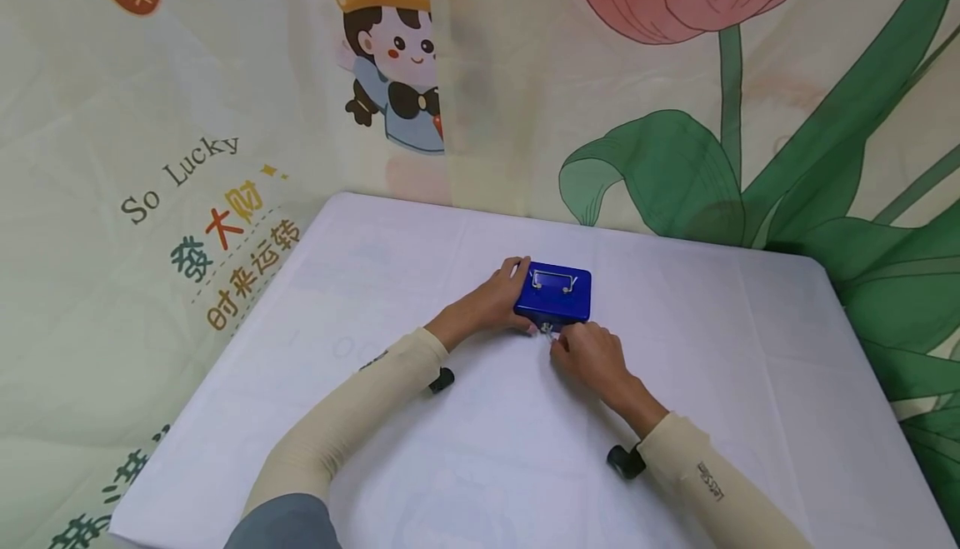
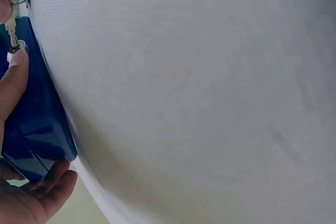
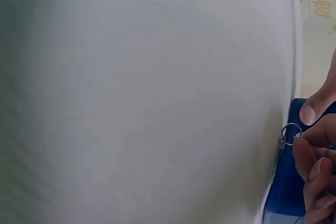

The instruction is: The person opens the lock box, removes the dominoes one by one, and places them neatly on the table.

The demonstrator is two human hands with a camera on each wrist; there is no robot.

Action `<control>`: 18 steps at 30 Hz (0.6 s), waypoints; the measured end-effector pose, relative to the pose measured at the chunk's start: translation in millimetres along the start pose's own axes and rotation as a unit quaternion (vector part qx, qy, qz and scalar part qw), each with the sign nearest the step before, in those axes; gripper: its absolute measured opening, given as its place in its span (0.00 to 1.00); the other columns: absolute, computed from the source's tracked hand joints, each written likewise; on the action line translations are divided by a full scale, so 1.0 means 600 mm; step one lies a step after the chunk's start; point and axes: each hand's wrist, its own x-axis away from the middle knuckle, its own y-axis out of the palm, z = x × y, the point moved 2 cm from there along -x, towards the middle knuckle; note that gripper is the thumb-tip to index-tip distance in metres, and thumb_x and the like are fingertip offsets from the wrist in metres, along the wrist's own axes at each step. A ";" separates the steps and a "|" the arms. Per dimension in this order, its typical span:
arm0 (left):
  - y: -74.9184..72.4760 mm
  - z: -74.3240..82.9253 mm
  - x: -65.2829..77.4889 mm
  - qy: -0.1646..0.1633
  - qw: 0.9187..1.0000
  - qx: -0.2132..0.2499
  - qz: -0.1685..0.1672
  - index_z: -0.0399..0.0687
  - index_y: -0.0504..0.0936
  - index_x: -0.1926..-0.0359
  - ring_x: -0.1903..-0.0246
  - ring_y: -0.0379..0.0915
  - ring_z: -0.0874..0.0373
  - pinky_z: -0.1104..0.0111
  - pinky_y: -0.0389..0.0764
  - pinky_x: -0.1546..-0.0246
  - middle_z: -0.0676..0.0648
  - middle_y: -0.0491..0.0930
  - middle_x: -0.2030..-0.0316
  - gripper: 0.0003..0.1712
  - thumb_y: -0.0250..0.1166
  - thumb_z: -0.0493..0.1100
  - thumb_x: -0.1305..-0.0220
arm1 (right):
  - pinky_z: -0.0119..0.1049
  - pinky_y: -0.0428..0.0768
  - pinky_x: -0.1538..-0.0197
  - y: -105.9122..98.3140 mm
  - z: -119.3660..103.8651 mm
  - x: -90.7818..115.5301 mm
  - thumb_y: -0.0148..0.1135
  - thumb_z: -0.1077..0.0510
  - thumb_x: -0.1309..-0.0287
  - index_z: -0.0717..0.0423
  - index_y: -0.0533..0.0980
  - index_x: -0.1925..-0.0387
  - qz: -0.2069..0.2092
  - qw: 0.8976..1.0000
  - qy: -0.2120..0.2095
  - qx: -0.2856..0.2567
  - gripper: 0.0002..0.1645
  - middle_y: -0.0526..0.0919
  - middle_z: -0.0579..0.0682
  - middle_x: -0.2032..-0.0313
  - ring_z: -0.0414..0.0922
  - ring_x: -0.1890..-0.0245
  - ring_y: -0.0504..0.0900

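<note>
A small blue metal cash box (image 1: 566, 303) stands on the white-covered table, a folding wire handle on its lid. My left hand (image 1: 498, 297) grips its left side, fingers around the far corner and thumb by the front lock (image 2: 21, 44). At the front, my right hand (image 1: 594, 357) pinches a small key (image 2: 11, 31) by its head, and the blade points into the lock. A metal key ring (image 3: 284, 128) loops through the head, and a second key (image 3: 277, 156) hangs from it. The right fingers partly hide the pinched key in the right wrist view.
The white cloth-covered table (image 1: 465, 466) extends around the box on all sides. Behind it hangs a printed fabric backdrop (image 1: 510, 116). A black wrist camera (image 1: 626, 461) sits below the right sleeve, another (image 1: 444, 380) below the left one.
</note>
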 end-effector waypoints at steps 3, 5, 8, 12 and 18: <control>0.000 0.000 -0.002 -0.001 1.000 0.000 -0.005 0.40 0.38 0.21 0.29 0.57 0.39 0.52 0.64 0.29 0.34 0.45 0.24 0.73 0.78 0.61 0.50 | 0.33 0.64 0.78 0.002 -0.001 0.000 0.66 0.60 0.41 0.56 0.83 0.78 0.002 1.000 0.000 0.000 0.10 0.69 0.43 0.88 0.40 0.84 0.69; -0.001 0.000 -0.002 -0.004 1.000 0.003 -0.008 0.41 0.38 0.21 0.29 0.57 0.39 0.51 0.64 0.29 0.34 0.45 0.24 0.73 0.78 0.61 0.50 | 0.32 0.64 0.79 0.003 -0.002 0.000 0.66 0.60 0.40 0.56 0.82 0.78 0.003 1.000 -0.002 0.001 0.11 0.68 0.43 0.89 0.40 0.85 0.69; -0.001 0.000 -0.002 -0.009 1.000 0.004 -0.010 0.41 0.38 0.20 0.28 0.57 0.39 0.51 0.64 0.29 0.34 0.45 0.24 0.73 0.78 0.61 0.50 | 0.32 0.63 0.79 0.003 -0.005 0.000 0.65 0.60 0.39 0.55 0.80 0.81 0.004 1.000 -0.003 0.003 0.14 0.65 0.43 0.89 0.40 0.85 0.68; -0.002 0.001 -0.001 -0.009 1.000 0.003 -0.011 0.41 0.37 0.21 0.28 0.57 0.39 0.51 0.63 0.29 0.34 0.45 0.24 0.73 0.78 0.61 0.50 | 0.32 0.62 0.80 0.003 -0.009 0.002 0.65 0.60 0.39 0.54 0.77 0.83 0.008 1.000 -0.001 0.009 0.16 0.64 0.43 0.89 0.40 0.86 0.67; -0.004 0.003 0.001 -0.006 1.000 0.008 -0.011 0.40 0.37 0.21 0.28 0.56 0.39 0.51 0.63 0.29 0.34 0.45 0.24 0.73 0.78 0.60 0.49 | 0.32 0.61 0.80 0.003 -0.013 0.005 0.65 0.59 0.38 0.53 0.75 0.85 0.013 1.000 0.008 0.016 0.18 0.63 0.43 0.89 0.41 0.86 0.66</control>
